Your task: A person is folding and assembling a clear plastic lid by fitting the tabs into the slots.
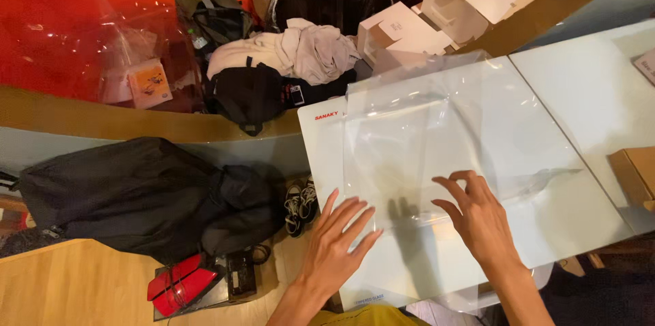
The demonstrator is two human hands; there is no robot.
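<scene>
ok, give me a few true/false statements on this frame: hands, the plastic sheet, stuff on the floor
1. Both hands rest on a clear plastic sheet spread over a white glass-topped surface. True: left hand lies flat with fingers spread, right hand has its fingers curled on the sheet.
2. The right hand holds scissors. False: it holds no tool.
3. A pair of dark sneakers sits on the floor left of the white surface. True.
4. The black bag lies on top of the white surface. False: it lies on the floor to the left.
5. The white cardboard boxes are at the top, beyond the sheet. True.
</scene>
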